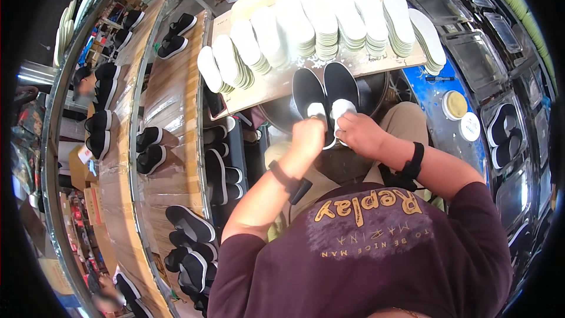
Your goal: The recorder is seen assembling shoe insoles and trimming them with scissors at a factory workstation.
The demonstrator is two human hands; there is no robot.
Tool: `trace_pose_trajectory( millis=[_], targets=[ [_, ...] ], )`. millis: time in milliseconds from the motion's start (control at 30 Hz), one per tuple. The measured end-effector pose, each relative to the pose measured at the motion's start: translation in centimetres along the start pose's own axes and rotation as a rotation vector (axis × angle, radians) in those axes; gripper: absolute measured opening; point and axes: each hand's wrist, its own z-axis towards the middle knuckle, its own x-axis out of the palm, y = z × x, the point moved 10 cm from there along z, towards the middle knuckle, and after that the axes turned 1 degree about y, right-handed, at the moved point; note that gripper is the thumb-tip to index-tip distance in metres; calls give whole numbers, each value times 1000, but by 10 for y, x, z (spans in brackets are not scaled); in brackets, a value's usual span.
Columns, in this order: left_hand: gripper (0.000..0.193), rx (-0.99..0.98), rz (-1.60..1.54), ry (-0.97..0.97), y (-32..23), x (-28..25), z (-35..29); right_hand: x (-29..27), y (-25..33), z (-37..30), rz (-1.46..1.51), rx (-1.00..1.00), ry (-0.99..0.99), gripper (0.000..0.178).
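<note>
Past your left hand (308,136) and right hand (360,134), grasping 2 shoes (342,82) near the heels, insoles (318,17) lie stacked on the table (254,93).

We have insole stacks (321,20) on the tabletop (238,101), upper centre, with a shoe pair (309,88) just below, at frame centre. Shelves (116,168) bearing other shoes (99,135) stand left; trays (477,53) lie right.
</note>
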Motion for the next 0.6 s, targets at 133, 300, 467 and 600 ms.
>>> trace_pose_trajectory(
  millis=[133, 300, 467, 600],
  targets=[
    [17, -76, -179, 530, 24, 64, 8, 22, -10, 2, -22, 0, 132, 11],
    [23, -72, -240, 475, 19, 55, 14, 18, -36, 2, 2, 158, 80, 7],
    [27, -115, -208, 474, 25, 64, 14, 17, -32, 2, -65, 124, 113, 7],
    [27, -36, -208, 450, 17, 63, 16, 75, -65, -8, -39, 257, 225, 9]
  ],
)
